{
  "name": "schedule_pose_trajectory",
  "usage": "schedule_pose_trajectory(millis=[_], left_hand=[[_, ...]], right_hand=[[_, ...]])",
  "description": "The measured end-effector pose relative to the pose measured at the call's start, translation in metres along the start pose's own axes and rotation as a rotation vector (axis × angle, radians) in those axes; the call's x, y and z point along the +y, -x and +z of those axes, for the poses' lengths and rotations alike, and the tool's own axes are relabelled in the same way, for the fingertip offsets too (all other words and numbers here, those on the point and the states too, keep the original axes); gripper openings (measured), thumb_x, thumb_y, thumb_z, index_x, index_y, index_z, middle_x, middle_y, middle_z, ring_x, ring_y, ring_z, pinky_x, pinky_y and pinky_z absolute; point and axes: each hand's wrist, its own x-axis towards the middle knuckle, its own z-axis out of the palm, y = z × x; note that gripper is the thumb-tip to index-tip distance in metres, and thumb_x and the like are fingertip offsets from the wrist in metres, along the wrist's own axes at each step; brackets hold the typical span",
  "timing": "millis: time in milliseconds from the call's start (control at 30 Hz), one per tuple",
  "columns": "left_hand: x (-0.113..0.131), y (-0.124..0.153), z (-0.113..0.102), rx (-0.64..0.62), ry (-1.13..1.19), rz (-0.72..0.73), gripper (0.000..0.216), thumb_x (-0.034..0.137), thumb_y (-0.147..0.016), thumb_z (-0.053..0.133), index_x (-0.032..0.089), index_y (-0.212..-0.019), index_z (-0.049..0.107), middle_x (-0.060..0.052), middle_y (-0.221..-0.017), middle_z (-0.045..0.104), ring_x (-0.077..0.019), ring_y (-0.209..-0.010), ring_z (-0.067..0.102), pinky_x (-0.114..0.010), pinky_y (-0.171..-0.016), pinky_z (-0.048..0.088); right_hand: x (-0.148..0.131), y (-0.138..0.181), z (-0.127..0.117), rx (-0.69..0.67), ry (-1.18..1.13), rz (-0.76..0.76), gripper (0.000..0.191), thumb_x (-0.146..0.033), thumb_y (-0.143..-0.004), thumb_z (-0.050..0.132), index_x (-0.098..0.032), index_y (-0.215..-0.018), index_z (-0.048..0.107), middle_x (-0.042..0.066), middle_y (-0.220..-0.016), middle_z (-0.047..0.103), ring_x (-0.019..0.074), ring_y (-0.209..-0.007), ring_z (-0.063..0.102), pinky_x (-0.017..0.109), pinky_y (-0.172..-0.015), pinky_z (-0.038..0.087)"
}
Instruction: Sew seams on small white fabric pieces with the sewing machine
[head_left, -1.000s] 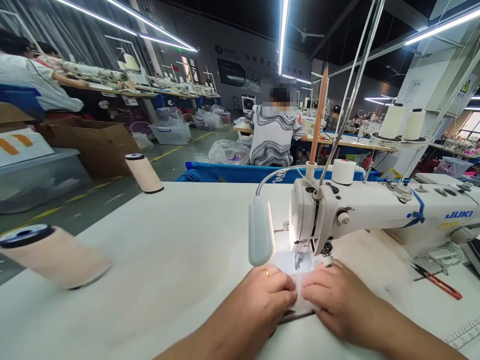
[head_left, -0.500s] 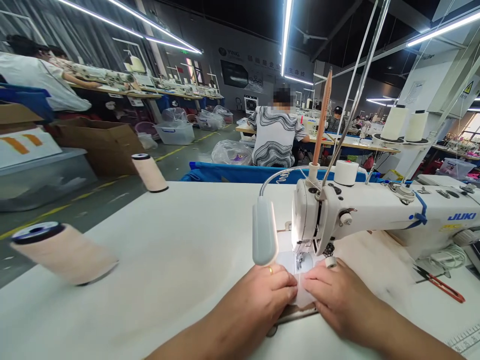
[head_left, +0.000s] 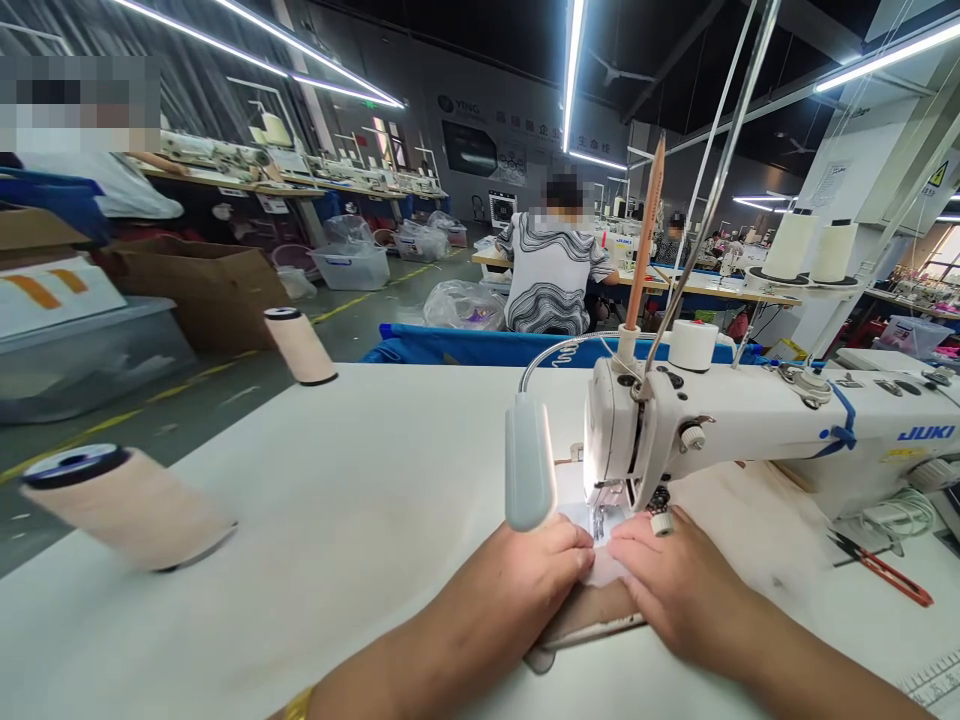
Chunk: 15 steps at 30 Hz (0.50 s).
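A small piece of thin white fabric (head_left: pixel 606 568) lies under the presser foot (head_left: pixel 598 522) of a white sewing machine (head_left: pixel 727 425). From the left, my left hand (head_left: pixel 536 570) grips the fabric, fingers bent and pressed together at its edge. My right hand (head_left: pixel 679 585) does the same on the other side, its fingertips close to the foot. Both hands hide much of the fabric, and the needle point is hard to make out. Above my left hand hangs a grey-white lamp (head_left: pixel 527 470) on a bent metal neck, partly covering the fingers.
Two pale thread cones (head_left: pixel 131 508) (head_left: pixel 300 345) are on the white table (head_left: pixel 360 480) at left. Red-handled snips (head_left: pixel 885 572) lie at right, near a coiled white cable (head_left: pixel 900 520). A brown pencil (head_left: pixel 646 240) stands upright on the machine head. Ahead, a person (head_left: pixel 551 265) sits facing away.
Both hands have moved slightly forward with the fabric, towards the presser foot. More of the brownish plate in front of it now shows, and a gold band appears on my left wrist.
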Motion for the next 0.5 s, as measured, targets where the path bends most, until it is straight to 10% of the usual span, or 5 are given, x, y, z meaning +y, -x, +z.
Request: schedule_pose_trajectory(millis=[500], left_hand=[[-0.0042,-0.0038,-0.0041,-0.043,0.032,-0.183,0.023,0.013,-0.103,0.05,0.022,-0.102,0.071,-0.007,-0.109,0.077,-0.0249,-0.097,0.071,-0.038,-0.084,0.058]], right_hand=[[-0.0012,-0.0026,-0.0029,0.029,0.001,0.074,0.018,-0.015,-0.101,0.063,-0.02,-0.117,0.069,0.01,-0.124,0.076,0.0289,-0.101,0.063,0.04,-0.088,0.051]])
